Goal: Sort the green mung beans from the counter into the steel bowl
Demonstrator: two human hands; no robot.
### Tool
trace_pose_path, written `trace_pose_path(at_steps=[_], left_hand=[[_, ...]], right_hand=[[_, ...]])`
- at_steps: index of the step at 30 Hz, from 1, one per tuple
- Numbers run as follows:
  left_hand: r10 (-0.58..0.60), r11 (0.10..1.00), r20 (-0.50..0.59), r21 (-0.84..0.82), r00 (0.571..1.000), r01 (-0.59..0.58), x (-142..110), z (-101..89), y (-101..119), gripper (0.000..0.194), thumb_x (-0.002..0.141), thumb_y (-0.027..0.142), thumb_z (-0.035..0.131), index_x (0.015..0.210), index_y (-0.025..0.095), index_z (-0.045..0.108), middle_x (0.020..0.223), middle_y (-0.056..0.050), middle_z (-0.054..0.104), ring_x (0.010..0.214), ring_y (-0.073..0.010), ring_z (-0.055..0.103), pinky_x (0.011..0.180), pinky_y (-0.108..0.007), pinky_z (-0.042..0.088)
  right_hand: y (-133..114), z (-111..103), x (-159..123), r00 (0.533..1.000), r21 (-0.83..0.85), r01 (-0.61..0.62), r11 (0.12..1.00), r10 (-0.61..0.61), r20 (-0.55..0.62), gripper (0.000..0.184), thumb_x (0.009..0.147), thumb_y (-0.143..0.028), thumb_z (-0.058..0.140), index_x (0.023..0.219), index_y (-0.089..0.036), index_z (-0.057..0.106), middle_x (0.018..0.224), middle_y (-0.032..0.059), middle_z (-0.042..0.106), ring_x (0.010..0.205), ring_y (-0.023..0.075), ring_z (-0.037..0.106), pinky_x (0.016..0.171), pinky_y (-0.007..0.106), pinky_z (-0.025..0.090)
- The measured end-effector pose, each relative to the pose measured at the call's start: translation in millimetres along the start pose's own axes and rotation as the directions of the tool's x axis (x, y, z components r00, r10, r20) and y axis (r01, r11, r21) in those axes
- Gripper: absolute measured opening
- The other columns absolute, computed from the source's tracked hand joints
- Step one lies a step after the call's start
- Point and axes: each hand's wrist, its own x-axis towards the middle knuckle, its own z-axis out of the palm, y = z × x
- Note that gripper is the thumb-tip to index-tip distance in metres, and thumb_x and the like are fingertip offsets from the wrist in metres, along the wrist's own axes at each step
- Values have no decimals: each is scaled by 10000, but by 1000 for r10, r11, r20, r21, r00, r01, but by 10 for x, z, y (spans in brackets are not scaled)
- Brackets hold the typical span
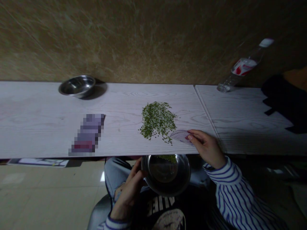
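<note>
A loose patch of small green beans, which look like mung beans (157, 119), lies spread on the white wood-grain table (124, 140). My right hand (207, 145) pinches a clear half-round protractor (179, 135), its curved edge at the patch's lower right. Below the table's front edge, over my lap, my left hand (134, 179) grips the left rim of a steel bowl (165, 188). Some green beans (170, 158) sit inside this bowl, towards the table side. The table edge hides the bowl's far rim.
A second steel bowl (78, 87) stands at the back left by the wall. In front of it lies a blurred-out flat object (88, 132). A plastic bottle (244, 65) with a white cap stands at the back right, beside a dark cloth-like thing (285, 99). A seam (206, 110) crosses the table.
</note>
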Motion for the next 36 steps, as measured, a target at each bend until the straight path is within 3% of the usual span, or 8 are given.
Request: trace_pose_path(at_steps=[10, 17, 25, 31, 36], left_hand=[[31, 999, 20, -7, 999, -31, -43, 16, 56, 675, 640, 275, 720, 1308, 242, 632, 1315, -79, 687, 1172, -348, 606, 742, -353, 528], [18, 999, -22, -29, 1000, -19, -6, -16, 3, 730, 618, 265, 731, 1338, 235, 611, 1326, -96, 677, 1169, -344, 610, 718, -341, 523], [19, 999, -1, -30, 1000, -19, -13, -4, 18, 709, 630, 263, 732, 1329, 227, 617, 1326, -98, 674, 1190, -348, 592, 758, -350, 527], [6, 1000, -18, -5, 1000, -6, 0, -19, -19, 770, 648, 303, 727, 1396, 227, 563, 1277, -96, 697, 1151, -347, 611, 718, -353, 529], [30, 1000, 21, -8, 999, -29, 3, -32, -20, 703, 644, 291, 734, 1335, 236, 615, 1283, -89, 697, 1162, -348, 613, 754, -360, 534]], right_hand=[[-27, 8, -28, 999, 20, 0, 1000, -1, 53, 306, 851, -470, 691, 996, -209, 758, 932, 96, 804, 864, 257, 771, 818, 398, 629], [-25, 31, -44, 999, 33, -5, 999, 3, 39, 309, 857, -465, 684, 1010, -206, 753, 935, 101, 802, 867, 261, 773, 827, 405, 626], [-3, 37, -9, 1000, 19, 0, 1000, 0, 9, 269, 852, -382, 670, 1029, -197, 753, 978, 107, 802, 921, 265, 764, 875, 425, 612], [-3, 3, 2, 1000, 21, -16, 1000, 16, -12, 282, 850, -387, 669, 1031, -183, 745, 954, 116, 802, 893, 266, 770, 846, 421, 620], [18, 57, 33, 1000, 38, -10, 999, 11, -18, 310, 848, -415, 669, 1042, -182, 740, 952, 119, 801, 874, 270, 769, 822, 427, 623]])
